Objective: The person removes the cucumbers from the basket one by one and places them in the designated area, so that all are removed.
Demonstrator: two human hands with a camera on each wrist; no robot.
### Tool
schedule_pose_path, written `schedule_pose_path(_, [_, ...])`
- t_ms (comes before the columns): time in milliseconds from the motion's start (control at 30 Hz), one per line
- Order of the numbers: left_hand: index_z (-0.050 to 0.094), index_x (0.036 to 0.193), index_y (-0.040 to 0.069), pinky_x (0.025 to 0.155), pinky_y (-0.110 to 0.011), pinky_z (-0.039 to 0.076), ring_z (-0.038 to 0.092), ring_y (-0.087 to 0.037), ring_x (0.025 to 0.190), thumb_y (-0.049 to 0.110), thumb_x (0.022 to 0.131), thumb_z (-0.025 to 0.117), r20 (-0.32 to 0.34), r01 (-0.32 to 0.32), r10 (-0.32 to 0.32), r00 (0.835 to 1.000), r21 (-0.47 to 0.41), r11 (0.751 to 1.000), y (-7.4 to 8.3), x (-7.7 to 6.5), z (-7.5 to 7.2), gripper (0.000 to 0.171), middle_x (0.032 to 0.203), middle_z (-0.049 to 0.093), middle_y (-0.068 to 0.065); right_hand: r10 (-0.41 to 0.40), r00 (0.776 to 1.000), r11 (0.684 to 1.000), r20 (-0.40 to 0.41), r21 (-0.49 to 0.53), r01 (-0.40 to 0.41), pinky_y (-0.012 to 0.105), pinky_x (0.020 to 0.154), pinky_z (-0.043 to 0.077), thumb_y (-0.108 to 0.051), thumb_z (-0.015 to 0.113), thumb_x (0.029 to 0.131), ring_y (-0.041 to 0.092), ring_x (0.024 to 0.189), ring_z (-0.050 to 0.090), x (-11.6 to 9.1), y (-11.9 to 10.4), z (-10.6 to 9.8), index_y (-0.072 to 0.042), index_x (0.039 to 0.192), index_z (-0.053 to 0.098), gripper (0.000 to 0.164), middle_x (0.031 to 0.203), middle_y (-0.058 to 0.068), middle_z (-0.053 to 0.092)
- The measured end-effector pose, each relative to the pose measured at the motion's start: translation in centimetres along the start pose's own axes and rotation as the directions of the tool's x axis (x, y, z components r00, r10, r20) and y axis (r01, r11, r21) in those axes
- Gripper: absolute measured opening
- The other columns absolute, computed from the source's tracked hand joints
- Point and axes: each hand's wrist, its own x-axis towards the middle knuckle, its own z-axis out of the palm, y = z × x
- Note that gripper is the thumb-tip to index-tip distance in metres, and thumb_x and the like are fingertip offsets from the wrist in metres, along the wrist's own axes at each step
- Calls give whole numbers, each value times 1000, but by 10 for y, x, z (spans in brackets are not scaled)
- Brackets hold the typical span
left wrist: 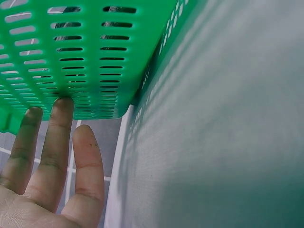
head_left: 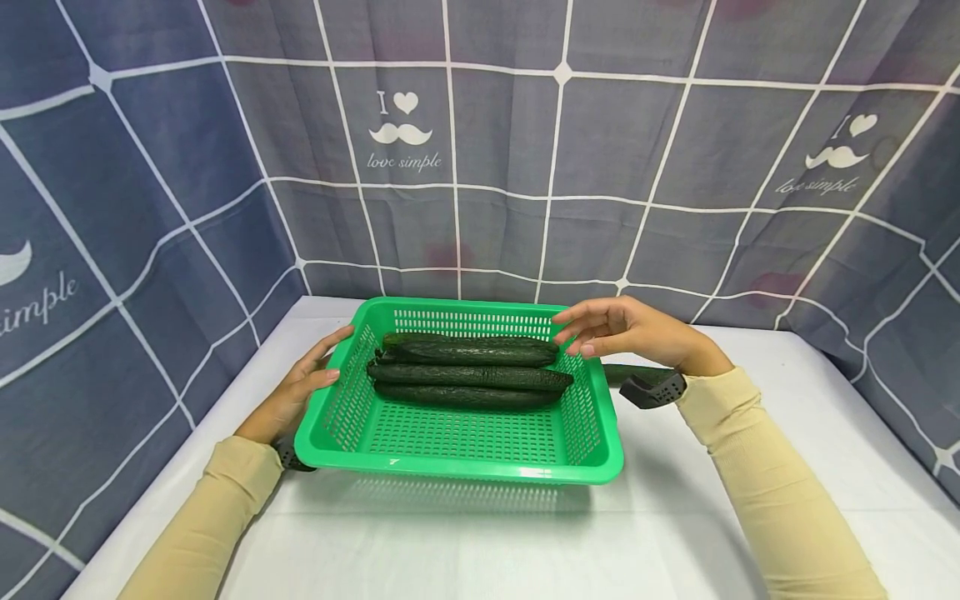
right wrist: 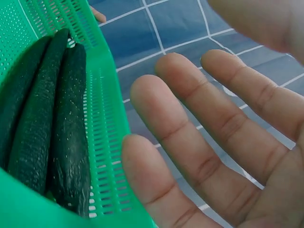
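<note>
Left hand (head_left: pixel 296 392): fingers straight and parted, at the left short end of the basket (head_left: pixel 450 468), a fingertip against its perforated wall. Right hand (head_left: pixel 633 329): fingers parted and slightly bent, pinching nothing, by the far right corner of the basket; rim contact, cannot tell.

Basket: green, plastic-looking, left of centre and close to the far edge of the tabletop (head_left: pixel 480 550); whether flat on it or raised, cannot tell. By judgement, light and fairly stiff, with slight give in the walls. Best hold: rim at both short ends, kept level against rolling contents.

Three cucumbers (head_left: pixel 472 376): dark green, side by side inside, lengthwise, nearer the basket's far edge. Probably firm, weighty together, slippery if wet, liable to snap if bent. Best hold: one at a time, round the middle.

Fourth cucumber (head_left: pixel 618 375): partly hidden, just beyond the basket's right edge.

Behind the tabletop's far edge: gridded cloth (head_left: pixel 502 133).
</note>
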Motion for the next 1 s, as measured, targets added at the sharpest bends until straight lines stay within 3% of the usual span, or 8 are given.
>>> schedule_pose_path(133, [41, 168, 35, 104, -27, 46, 30, -19, 147, 14, 106, 50, -8, 7, -7, 1000, 1, 1000, 1, 0, 0, 66, 170, 25, 6, 37, 999, 999, -14, -8, -37, 38, 103, 57, -3, 70, 102, 29, 118, 72, 12, -1, 2, -2, 147, 62, 46, 134, 19, 71])
schedule_pose_path(267, [38, 170, 32, 114, -44, 33, 21, -25, 153, 15, 106, 50, -12, 18, -18, 1000, 29, 999, 1, 0, 0, 67, 173, 22, 5, 44, 999, 999, -25, -14, -44, 38, 103, 56, -5, 70, 102, 39, 122, 70, 23, -1, 4, 4, 149, 59, 49, 135, 16, 71])
schedule_pose_path(333, [37, 170, 31, 114, -47, 30, 23, -23, 152, 16, 106, 50, -12, 23, -23, 1000, 37, 999, 1, 0, -1, 67, 171, 24, 7, 48, 998, 999, -40, -16, -49, 38, 104, 56, -6, 71, 102, 41, 126, 68, 28, -1, 5, 4, 149, 60, 49, 135, 14, 72])
schedule_pose_path(500, [35, 171, 30, 107, -30, 42, 37, -14, 143, 17, 107, 50, -7, 27, -27, 1000, 29, 999, 1, 0, -2, 67, 166, 31, 8, 44, 994, 998, -100, -40, -48, 39, 105, 55, -7, 72, 101, 28, 125, 69, 40, 1, 8, 2, 144, 65, 44, 134, 12, 73])
schedule_pose_path(567, [34, 172, 29, 107, -30, 42, 36, -13, 143, 18, 107, 50, -8, 29, -29, 1000, 27, 999, 1, 0, -2, 67, 168, 29, 6, 44, 992, 998, -121, -46, -50, 41, 105, 56, -7, 72, 101, 26, 124, 70, 45, 2, 9, 2, 142, 67, 42, 133, 12, 74])
schedule_pose_path(667, [35, 171, 28, 115, -47, 31, 29, -15, 147, 19, 106, 50, -18, 30, -29, 999, 36, 999, 0, 1, -1, 67, 173, 22, 2, 49, 989, 997, -136, -51, -56, 40, 105, 56, -7, 72, 101, 32, 126, 69, 53, 3, 10, 4, 141, 67, 41, 132, 12, 74])
schedule_pose_path(800, [38, 170, 30, 115, -68, 18, 22, -26, 152, 19, 105, 52, -26, 20, -19, 999, 38, 999, -1, 2, 0, 67, 176, 18, -3, 63, 989, 996, -130, -50, -70, 38, 105, 55, -5, 72, 101, 41, 130, 66, 64, 1, 11, 4, 140, 67, 40, 132, 13, 74])
schedule_pose_path(1000, [36, 171, 28, 115, -77, 8, 4, -49, 159, 20, 105, 53, -27, 16, -15, 1000, 46, 999, -2, 2, -1, 68, 179, 9, -13, 75, 991, 996, -112, -34, -79, 39, 104, 56, 1, 71, 101, 46, 129, 65, 82, -2, 15, 5, 139, 67, 39, 130, 16, 75])
